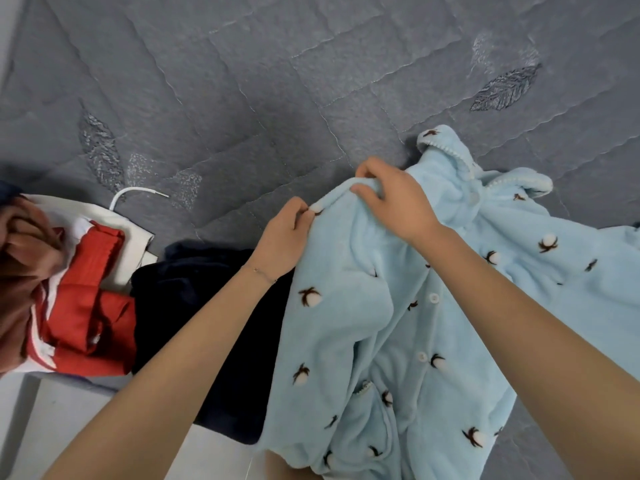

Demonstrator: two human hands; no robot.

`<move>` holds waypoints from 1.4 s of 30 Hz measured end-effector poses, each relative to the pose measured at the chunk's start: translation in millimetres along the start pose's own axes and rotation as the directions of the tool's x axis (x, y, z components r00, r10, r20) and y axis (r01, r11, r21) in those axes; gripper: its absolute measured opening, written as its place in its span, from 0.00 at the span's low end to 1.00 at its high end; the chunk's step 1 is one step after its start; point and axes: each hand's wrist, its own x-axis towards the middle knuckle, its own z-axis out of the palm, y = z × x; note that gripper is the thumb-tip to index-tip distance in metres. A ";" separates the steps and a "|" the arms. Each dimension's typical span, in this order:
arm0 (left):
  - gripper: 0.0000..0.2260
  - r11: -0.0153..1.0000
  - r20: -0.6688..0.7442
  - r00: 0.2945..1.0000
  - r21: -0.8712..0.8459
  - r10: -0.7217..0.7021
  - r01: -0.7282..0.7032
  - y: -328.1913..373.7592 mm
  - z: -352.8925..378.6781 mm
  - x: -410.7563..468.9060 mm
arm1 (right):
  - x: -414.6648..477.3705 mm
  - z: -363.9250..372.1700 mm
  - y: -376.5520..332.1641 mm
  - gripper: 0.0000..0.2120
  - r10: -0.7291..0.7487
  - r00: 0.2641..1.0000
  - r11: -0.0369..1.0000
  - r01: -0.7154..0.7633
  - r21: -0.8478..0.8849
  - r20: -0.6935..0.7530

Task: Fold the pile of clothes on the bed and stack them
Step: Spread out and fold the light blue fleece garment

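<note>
Progress: early, I judge, no folded stack in view | left grip pinches and right grip clutches blue top by one edge, rest rumpled on bed below-right of them | navy piece, red piece lie unfolded left of left grip.

1. The light blue fleece garment is cut off by the lower and right edges.
2. The fingertips of the right grip are partly buried in a raised fold of that garment.
3. The dark navy garment is partly covered by the left forearm and the blue fleece; its kind cannot be told.
4. The brown garment is cut off by the left edge.
5. One end of the white cord is hidden behind the white cloth.
</note>
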 end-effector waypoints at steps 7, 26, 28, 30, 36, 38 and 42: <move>0.14 0.996 0.167 0.985 0.086 -0.045 0.031 -27.4 3.9 -12.5 | 6.4 17.9 6.5 0.10 0.086 0.995 0.969 -0.072 -0.238 0.051; 0.15 0.911 0.627 0.771 -0.246 -0.112 0.332 -49.8 -29.8 -83.1 | -22.6 41.6 -40.8 0.05 0.050 0.959 0.977 -0.105 0.185 0.280; 0.16 0.917 0.619 0.778 -0.240 -0.108 0.318 -49.6 -38.7 -85.4 | -24.7 44.4 -40.6 0.07 0.048 0.961 0.993 -0.075 0.089 0.274; 0.14 0.934 0.636 0.768 -0.224 -0.075 0.277 -46.0 -45.8 -85.7 | -27.2 46.4 -48.1 0.11 0.010 0.956 1.000 -0.015 0.015 0.292; 0.13 0.944 0.592 0.805 -0.242 -0.041 0.225 -36.4 -58.8 -84.9 | -34.5 46.9 -89.3 0.21 -0.097 0.902 0.994 0.064 0.092 0.420; 0.16 0.935 0.548 0.836 -0.277 -0.035 0.221 -33.9 -63.4 -81.1 | -38.3 49.0 -95.2 0.26 -0.079 0.917 0.995 0.052 0.079 0.391; 0.25 0.892 0.536 0.843 -0.362 -0.036 0.269 -33.2 -76.3 -72.5 | -39.5 41.5 -105.5 0.28 0.077 0.973 0.937 -0.145 0.318 0.215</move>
